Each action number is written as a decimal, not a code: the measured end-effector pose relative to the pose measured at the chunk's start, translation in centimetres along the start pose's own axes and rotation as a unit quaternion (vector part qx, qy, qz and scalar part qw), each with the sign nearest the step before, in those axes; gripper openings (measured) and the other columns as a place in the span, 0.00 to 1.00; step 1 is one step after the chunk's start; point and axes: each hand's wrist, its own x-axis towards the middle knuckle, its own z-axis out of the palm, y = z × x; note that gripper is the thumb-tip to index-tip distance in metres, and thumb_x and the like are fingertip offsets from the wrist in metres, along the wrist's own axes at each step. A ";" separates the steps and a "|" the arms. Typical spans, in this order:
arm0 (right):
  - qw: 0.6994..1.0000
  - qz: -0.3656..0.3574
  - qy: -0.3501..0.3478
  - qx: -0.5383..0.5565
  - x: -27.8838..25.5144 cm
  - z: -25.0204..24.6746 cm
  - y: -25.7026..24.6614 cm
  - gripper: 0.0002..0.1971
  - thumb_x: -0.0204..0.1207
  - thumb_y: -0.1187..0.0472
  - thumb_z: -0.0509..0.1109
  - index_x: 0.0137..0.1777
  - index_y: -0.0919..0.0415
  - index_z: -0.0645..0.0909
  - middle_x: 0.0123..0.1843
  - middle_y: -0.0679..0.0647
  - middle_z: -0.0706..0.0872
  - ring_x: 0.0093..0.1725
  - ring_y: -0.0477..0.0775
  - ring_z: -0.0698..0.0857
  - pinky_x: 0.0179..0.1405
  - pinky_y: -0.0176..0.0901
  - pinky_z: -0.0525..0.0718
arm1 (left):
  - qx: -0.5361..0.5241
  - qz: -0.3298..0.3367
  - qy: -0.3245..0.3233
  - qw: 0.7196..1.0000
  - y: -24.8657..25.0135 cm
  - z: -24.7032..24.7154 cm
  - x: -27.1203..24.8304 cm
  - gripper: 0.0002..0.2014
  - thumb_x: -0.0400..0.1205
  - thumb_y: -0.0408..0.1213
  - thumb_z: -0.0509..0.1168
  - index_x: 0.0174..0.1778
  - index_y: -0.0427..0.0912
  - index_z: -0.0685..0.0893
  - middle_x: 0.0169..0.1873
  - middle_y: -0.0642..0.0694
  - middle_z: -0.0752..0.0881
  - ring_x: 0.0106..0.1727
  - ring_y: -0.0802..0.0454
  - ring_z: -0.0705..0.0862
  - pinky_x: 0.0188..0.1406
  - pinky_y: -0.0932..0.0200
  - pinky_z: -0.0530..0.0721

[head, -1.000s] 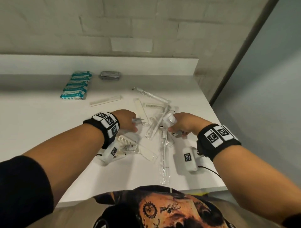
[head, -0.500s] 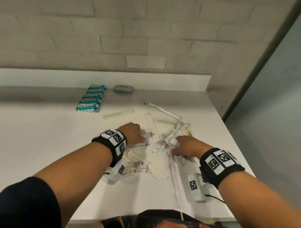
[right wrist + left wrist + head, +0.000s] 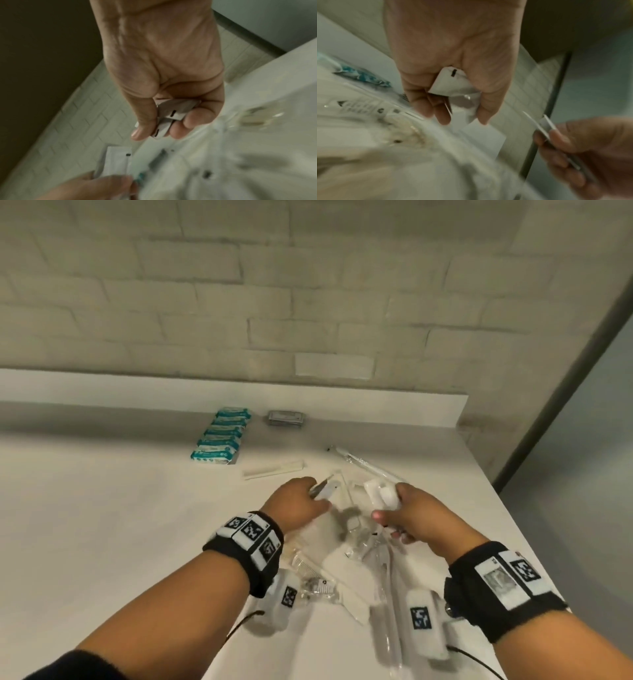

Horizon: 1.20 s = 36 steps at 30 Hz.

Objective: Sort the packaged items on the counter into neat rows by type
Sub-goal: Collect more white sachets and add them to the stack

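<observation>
My left hand [image 3: 317,498] pinches small white sachets [image 3: 327,489] just above the counter; the left wrist view shows a folded white sachet [image 3: 452,83] between thumb and fingers [image 3: 443,119]. My right hand [image 3: 388,525] grips a small stack of the same white sachets [image 3: 380,494], seen fanned in the right wrist view [image 3: 173,109] under the thumb. Below and between both hands lies a loose pile of clear-wrapped combs and toothbrushes [image 3: 359,563]. A row of teal packs [image 3: 221,436] lies at the back.
A dark flat pack [image 3: 286,418] sits next to the teal row by the backsplash. One wrapped comb [image 3: 274,469] lies alone left of the pile, and a wrapped toothbrush [image 3: 363,462] lies behind it. The white counter [image 3: 102,525] ends at its right edge close to my right hand.
Both hands have risen off the pile, each holding white sachets, and have come closer together. My view has tilted up toward the wall.
</observation>
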 end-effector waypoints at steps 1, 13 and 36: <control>0.999 -0.021 -0.012 0.035 -0.2 0.3 -1.2 0.15 0.73 0.60 0.76 0.56 0.57 0.76 0.37 0.53 0.84 0.29 0.49 0.80 0.26 0.39 0.77 | -0.135 -0.020 0.012 0.991 0.4 -0.5 -0.3 0.13 0.80 0.46 0.67 0.51 0.39 0.79 0.47 0.43 0.86 0.48 0.45 0.85 0.43 0.55 0.81; 0.981 -0.152 -0.096 0.072 -0.3 7.9 -10.4 0.16 0.79 0.64 0.68 0.66 0.52 0.78 0.43 0.51 0.87 0.37 0.48 0.83 0.33 0.43 0.79 | -0.581 -0.015 -0.011 0.814 -1.5 -7.0 -5.9 0.09 0.84 0.32 0.64 0.58 0.40 0.85 0.49 0.42 0.91 0.46 0.50 0.90 0.45 0.57 0.89; 0.766 -0.492 0.295 -0.289 1.1 17.2 -16.6 0.04 0.68 0.66 0.70 0.39 0.57 0.85 0.37 0.54 0.78 0.40 0.59 0.78 0.41 0.50 0.77 | -0.644 0.025 -0.019 0.765 -10.3 -15.7 -7.8 0.21 0.78 0.44 0.65 0.66 0.39 0.81 0.59 0.36 0.88 0.55 0.41 0.89 0.43 0.59 0.90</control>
